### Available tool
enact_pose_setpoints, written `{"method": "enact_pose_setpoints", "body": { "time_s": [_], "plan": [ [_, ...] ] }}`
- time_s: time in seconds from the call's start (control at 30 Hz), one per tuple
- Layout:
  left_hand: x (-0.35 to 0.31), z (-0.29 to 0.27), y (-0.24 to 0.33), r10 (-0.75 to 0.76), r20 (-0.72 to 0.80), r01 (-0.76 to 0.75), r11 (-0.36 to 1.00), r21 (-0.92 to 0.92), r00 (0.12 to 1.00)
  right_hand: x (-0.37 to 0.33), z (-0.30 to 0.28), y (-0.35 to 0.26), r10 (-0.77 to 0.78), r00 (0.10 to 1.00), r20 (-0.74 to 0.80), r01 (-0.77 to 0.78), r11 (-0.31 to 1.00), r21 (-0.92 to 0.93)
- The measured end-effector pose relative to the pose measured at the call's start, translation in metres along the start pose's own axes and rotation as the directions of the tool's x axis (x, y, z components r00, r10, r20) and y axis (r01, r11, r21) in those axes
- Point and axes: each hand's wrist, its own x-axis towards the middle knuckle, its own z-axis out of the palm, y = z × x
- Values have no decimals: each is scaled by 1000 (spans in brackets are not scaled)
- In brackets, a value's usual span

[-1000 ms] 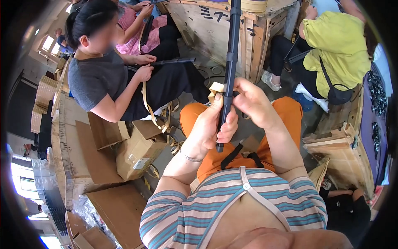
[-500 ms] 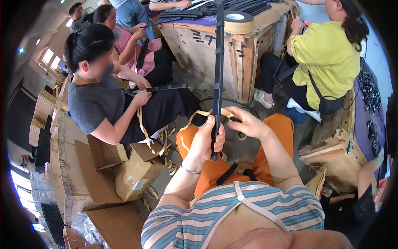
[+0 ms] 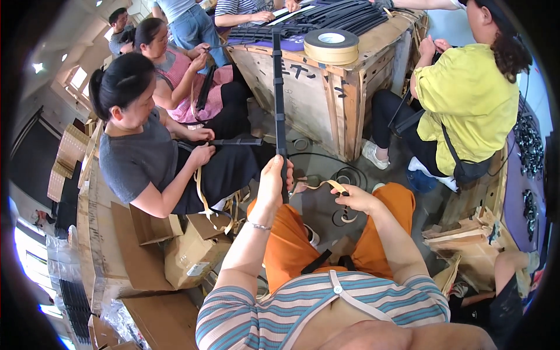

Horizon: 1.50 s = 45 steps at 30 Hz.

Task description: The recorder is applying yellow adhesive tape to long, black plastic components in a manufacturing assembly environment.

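Observation:
In front of me, my left hand (image 3: 274, 182) is closed around the lower end of a long black strip (image 3: 279, 96) with several darker bands across it. The strip stands nearly upright and reaches up past the wooden crate's edge. To the right and lower, my right hand (image 3: 360, 199) is closed on a narrow tan tape (image 3: 337, 186), with a small dark piece showing at the fingers. The tape runs loosely from near my left hand to the right one, and a curl of it hangs below. Whether it is attached to the strip is hidden.
A large wooden crate (image 3: 303, 99) ahead bears a tape roll (image 3: 331, 45) and many black strips (image 3: 344, 20). Seated co-workers are at left and right. Open cardboard boxes (image 3: 195, 256) stand at left; coiled black cord (image 3: 349, 174) lies on the floor.
My right hand has moved down and to the right, away from the black strip, drawing the tape along. My left hand and the strip have shifted left.

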Motion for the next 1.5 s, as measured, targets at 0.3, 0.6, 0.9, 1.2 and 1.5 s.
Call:
{"method": "enact_pose_setpoints", "body": {
  "time_s": [0.3,0.6,0.9,1.2,1.5],
  "plan": [
    [141,27,73,63,-24,-56,973,225,998,40,-46,-2,98,994,52,-103,987,120],
    [328,59,141,66,18,-68,979,194,998,68,-54,25,-169,982,-81,163,984,-78],
    [450,66,157,407,-37,-97,304,948,913,71,-51,-1,-115,989,-94,89,964,-251],
    [476,186,176,438,408,-433,-48,900,801,65,-51,-8,-55,991,-118,18,956,-294],
    [525,214,170,268,412,-419,-30,907,871,61,-54,-8,-57,989,-139,21,967,-254]
  ]
}}
